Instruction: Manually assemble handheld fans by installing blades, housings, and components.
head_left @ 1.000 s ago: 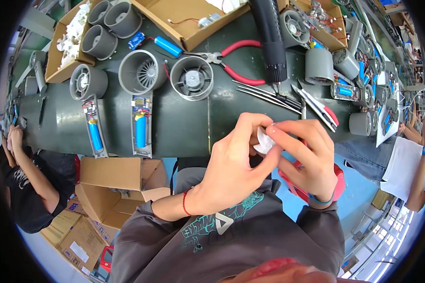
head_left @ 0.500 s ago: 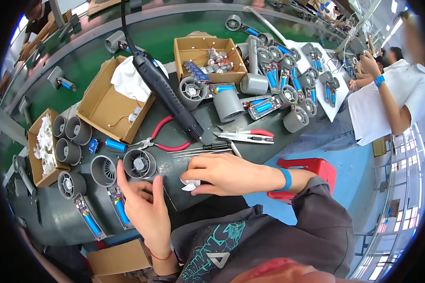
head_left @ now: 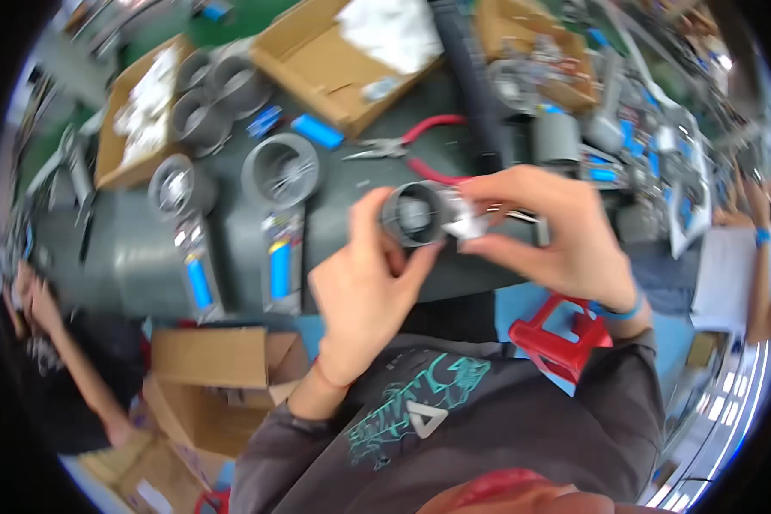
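Observation:
My left hand [head_left: 360,287] grips a short grey cylindrical housing [head_left: 394,206] between thumb and fingers, its open end turned up; a round part shows inside. From the right, my right hand [head_left: 557,227] pinches a small white fan blade [head_left: 467,223] at the housing's rim. Blur hides whether the two touch. Just beyond my hands lie red-handled pliers [head_left: 420,167]. Left of them stand two grey fan housings, a wider one [head_left: 250,176] and a smaller one [head_left: 200,190], each with a circuit board and blue battery cell extending toward me.
A black electric screwdriver [head_left: 467,68] hangs over the bench. Cardboard trays hold white parts [head_left: 146,107], a white cloth [head_left: 390,30] and wired parts [head_left: 557,64]. Loose housings [head_left: 201,120] and a blue cell [head_left: 317,130] lie nearby. A red stool [head_left: 544,343] stands below; other people sit at both sides.
My left hand has picked up the grey housing and lifted it off the bench. My right hand has brought the white fan blade to it. The view has shifted left and nearer.

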`<state>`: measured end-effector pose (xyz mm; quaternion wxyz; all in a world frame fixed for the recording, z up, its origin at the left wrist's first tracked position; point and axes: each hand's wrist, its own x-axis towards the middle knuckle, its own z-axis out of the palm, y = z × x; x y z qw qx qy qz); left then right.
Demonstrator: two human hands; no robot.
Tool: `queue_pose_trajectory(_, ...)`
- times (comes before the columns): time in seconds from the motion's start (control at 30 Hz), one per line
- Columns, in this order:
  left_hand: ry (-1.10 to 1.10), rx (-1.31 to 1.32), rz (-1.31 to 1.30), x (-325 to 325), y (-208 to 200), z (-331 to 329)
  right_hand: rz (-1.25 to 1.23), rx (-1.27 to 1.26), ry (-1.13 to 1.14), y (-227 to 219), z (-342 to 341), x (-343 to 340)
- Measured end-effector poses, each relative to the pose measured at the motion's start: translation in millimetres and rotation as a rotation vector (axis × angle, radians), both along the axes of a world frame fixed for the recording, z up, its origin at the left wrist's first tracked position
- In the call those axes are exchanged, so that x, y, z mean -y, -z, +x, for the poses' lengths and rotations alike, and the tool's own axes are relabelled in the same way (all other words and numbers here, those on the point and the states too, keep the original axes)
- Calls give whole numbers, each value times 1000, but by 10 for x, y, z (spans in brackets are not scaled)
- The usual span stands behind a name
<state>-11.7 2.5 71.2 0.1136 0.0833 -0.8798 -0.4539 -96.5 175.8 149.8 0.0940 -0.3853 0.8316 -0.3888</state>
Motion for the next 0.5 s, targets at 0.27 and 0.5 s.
queue_pose_trajectory(0.27,9,-35,-10,45,94,12,297,-122,-162,-119,-131,398)
queue_pose_trajectory(0.5,24,-53,20,101,147,22,458,-221,-243,-135,-135,573)
